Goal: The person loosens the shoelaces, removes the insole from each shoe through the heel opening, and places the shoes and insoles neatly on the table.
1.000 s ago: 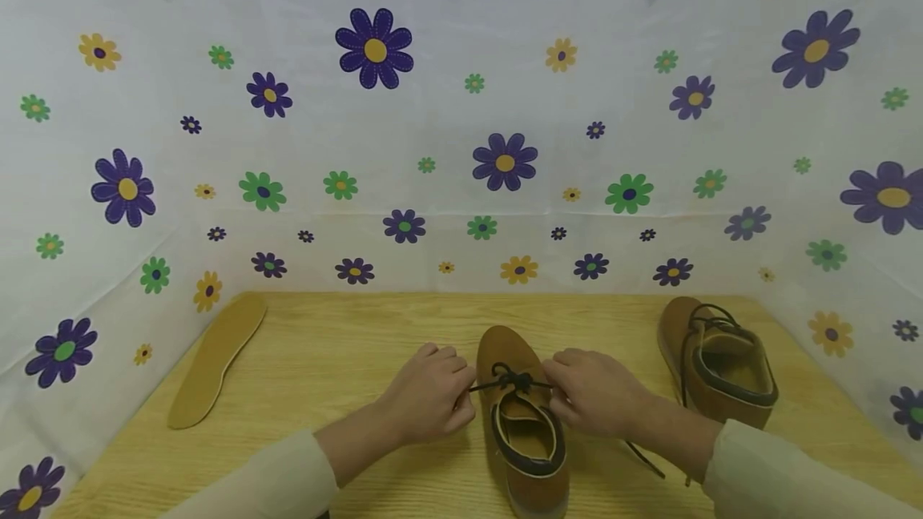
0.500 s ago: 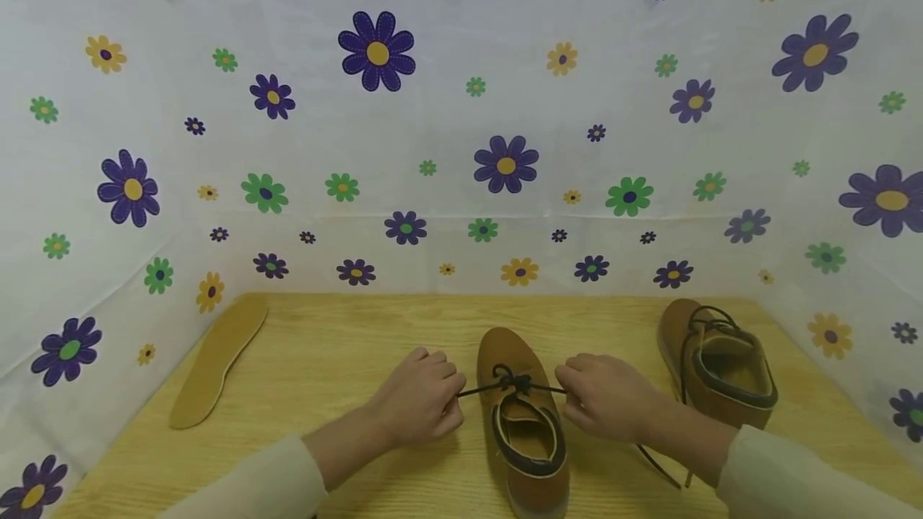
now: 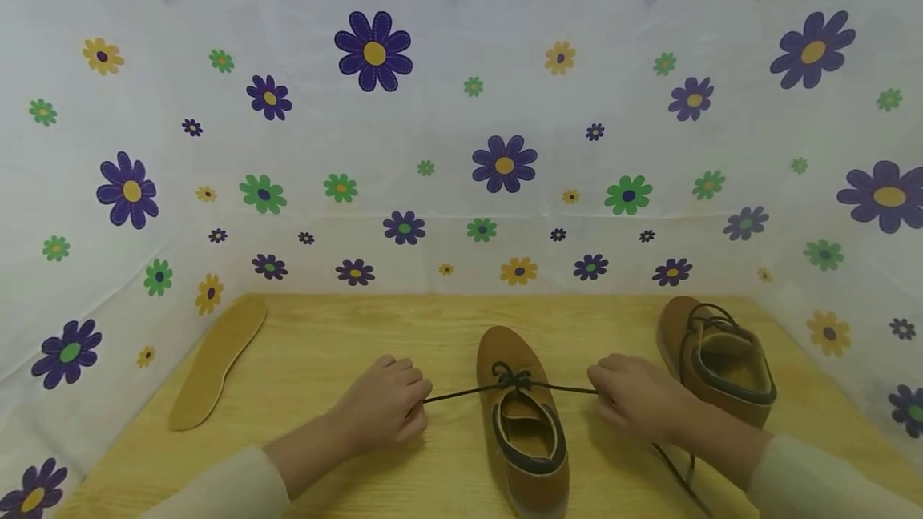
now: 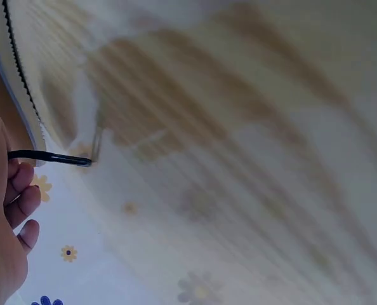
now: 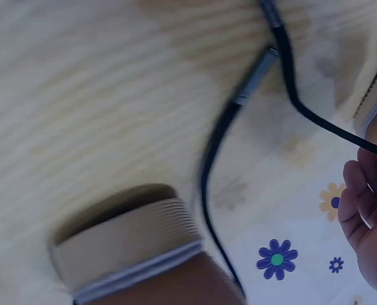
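A brown shoe (image 3: 515,347) with a dark collar stands in the middle, toe pointing away. Its dark shoelace (image 3: 454,396) is crossed in a knot with a loop over the tongue and stretches sideways to both hands. On the left, my left hand (image 3: 385,403) pinches one stretch of it; in the left wrist view a short tipped end of the shoelace (image 4: 49,157) sticks out past the left hand (image 4: 4,222). My right hand (image 3: 638,395) grips the opposite stretch, and the right wrist view shows the shoelace's (image 5: 328,125) loose end trailing from the right hand (image 5: 369,222).
A second brown shoe (image 3: 681,343), laced, stands at the right beyond my right forearm; its loose lace (image 5: 214,146) hangs to the table. A tan insole (image 3: 216,367) lies at the far left of the wooden table (image 3: 346,319). Flower-printed white cloth (image 3: 447,110) encloses the back and sides.
Both hands have moved apart from the shoe, left hand to the left and right hand to the right, with longer stretches of lace showing between them. The shoe has stayed in place.
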A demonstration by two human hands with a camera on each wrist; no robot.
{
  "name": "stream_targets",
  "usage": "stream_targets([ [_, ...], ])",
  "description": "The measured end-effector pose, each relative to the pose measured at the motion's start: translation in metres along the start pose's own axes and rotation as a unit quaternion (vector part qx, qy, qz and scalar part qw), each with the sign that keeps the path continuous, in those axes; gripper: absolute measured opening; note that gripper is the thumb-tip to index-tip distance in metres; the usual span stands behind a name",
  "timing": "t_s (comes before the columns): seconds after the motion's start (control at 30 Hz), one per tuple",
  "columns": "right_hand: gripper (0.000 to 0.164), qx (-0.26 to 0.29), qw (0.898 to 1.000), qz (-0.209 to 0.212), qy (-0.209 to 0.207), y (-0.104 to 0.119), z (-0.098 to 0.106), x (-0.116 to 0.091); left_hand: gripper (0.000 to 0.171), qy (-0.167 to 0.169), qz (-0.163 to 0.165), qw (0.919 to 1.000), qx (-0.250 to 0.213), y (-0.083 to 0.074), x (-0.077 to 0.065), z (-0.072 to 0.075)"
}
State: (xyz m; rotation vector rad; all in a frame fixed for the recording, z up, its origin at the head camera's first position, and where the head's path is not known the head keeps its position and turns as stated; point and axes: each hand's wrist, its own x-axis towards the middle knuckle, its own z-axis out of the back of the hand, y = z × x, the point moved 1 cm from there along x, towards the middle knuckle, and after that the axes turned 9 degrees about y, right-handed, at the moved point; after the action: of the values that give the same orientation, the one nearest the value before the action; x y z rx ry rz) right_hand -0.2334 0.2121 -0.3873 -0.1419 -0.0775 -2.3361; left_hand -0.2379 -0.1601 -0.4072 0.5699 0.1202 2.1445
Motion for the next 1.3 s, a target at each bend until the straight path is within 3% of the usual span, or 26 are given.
stream_targets([
  [0.1, 0.03, -0.012, 1.0, 0.006, -0.012, 0.001, 0.002, 0.006, 0.024, -0.01, -0.007, 0.9999, -0.005, 0.0, 0.004, 0.002],
  [0.2, 0.028, -0.014, 1.0, -0.002, -0.01, 0.002, 0.002, 0.01, 0.021, 0.004, 0.004, 0.9999, -0.012, -0.001, 0.006, 0.002],
  [0.33, 0.013, -0.014, 1.0, -0.014, -0.023, 0.006, -0.001, 0.015, 0.012, 0.017, 0.031, 0.9991, -0.023, -0.004, 0.008, -0.002],
  [0.43, 0.003, -0.012, 0.998, -0.013, -0.055, 0.013, 0.0, 0.02, 0.009, 0.006, 0.039, 0.9986, -0.036, -0.008, 0.016, -0.001],
  [0.63, 0.008, -0.003, 0.994, 0.03, -0.108, 0.03, 0.007, 0.036, 0.006, -0.025, 0.025, 0.9985, -0.041, -0.021, 0.043, 0.011],
  [0.8, 0.009, 0.015, 0.993, 0.048, -0.102, 0.044, 0.007, 0.048, 0.005, -0.027, 0.02, 0.9979, -0.055, -0.031, 0.063, 0.018],
  [0.97, 0.003, 0.014, 0.993, 0.066, -0.099, 0.054, 0.003, 0.055, 0.01, -0.047, -0.023, 0.9962, -0.069, -0.041, 0.078, 0.019],
  [1.13, 0.003, 0.006, 0.993, 0.063, -0.104, 0.059, -0.002, 0.058, 0.006, -0.065, -0.027, 0.9945, -0.077, -0.045, 0.083, 0.016],
  [1.3, 0.007, 0.014, 0.99, 0.039, -0.132, 0.061, -0.007, 0.056, 0.004, -0.106, -0.017, 0.9884, -0.108, -0.047, 0.079, 0.006],
])
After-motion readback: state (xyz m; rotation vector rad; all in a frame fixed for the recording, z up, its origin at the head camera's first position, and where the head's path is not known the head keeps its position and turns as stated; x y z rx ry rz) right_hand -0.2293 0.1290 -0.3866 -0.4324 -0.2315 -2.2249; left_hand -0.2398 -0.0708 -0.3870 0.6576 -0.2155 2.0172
